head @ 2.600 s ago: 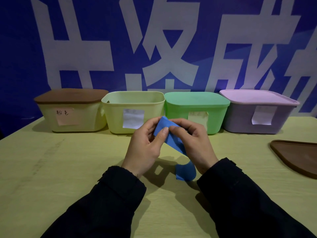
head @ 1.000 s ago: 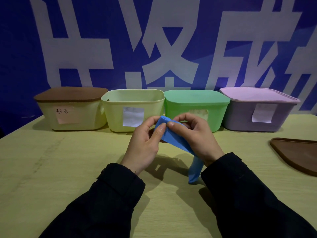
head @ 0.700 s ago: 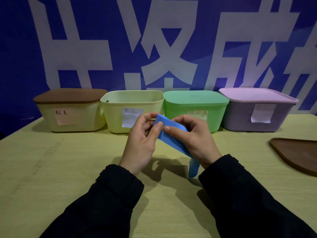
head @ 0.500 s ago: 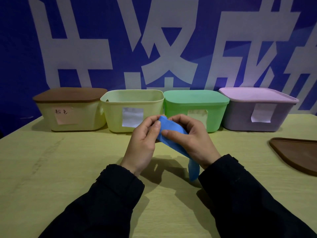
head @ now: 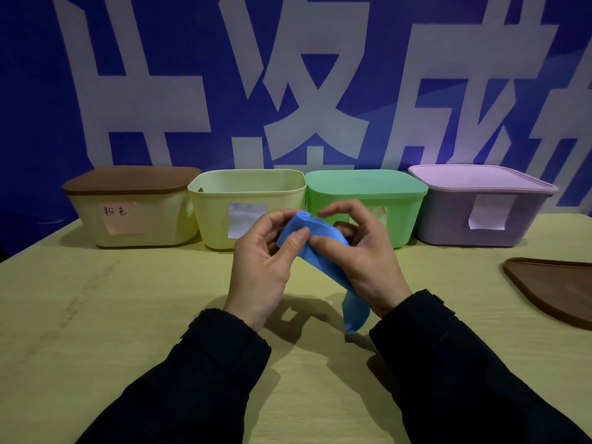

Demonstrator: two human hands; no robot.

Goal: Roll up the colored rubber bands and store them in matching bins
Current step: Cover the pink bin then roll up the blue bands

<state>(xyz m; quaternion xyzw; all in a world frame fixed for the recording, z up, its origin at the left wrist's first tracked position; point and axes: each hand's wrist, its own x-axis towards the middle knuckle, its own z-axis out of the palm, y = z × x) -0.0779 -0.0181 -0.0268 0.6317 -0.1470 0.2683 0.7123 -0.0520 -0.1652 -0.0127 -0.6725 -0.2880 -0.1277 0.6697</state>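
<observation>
From my remote seat this looks like a staged demonstration or data-collection booth, not a home. I see a blue banner (head: 38, 91) with huge white characters filling the wall behind a plain pale-yellow table (head: 96, 315). Four labelled plastic bins sit in a neat row against it: cream (head: 134, 219), light green (head: 246, 203), green (head: 368, 200) and purple (head: 480, 216).
</observation>
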